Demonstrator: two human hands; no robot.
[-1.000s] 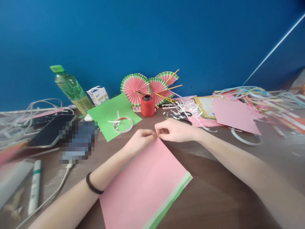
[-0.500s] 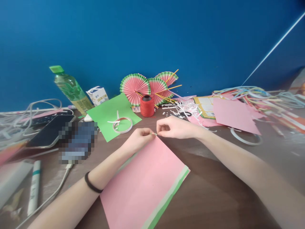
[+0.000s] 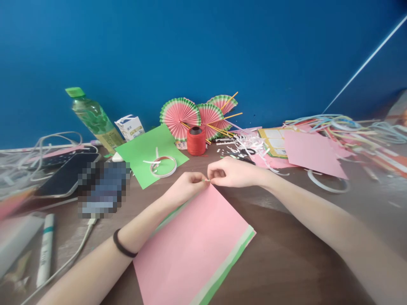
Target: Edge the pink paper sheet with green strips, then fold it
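A pink sheet of paper (image 3: 190, 237) with white and green bands along its edges lies slanted on the table before me. My left hand (image 3: 186, 185) pinches its far corner, the wrist resting over the sheet's left edge. Close against it, my right hand (image 3: 230, 171) has thumb and forefinger pressed together at the same corner, where a tiny pale bit shows between the fingertips. Past my hands stand a red spool of thread (image 3: 196, 142) and pleated watermelon-coloured paper fans (image 3: 179, 116) on sticks. A roll of tape (image 3: 163, 167) lies on a green sheet (image 3: 143, 148).
To the left are a green-capped bottle (image 3: 95, 118), a small carton (image 3: 129, 127), phones (image 3: 68, 174), a cable and a marker (image 3: 46, 250). Paper scraps, scissors (image 3: 246, 156), pink sheets (image 3: 313, 152) and coloured strips lie at the right, before a blue wall (image 3: 203, 46).
My right hand has moved slightly down and left, its fingertips now meeting the paper's corner. The paper's right corner has shifted a little right and down. My left hand stays nearly still.
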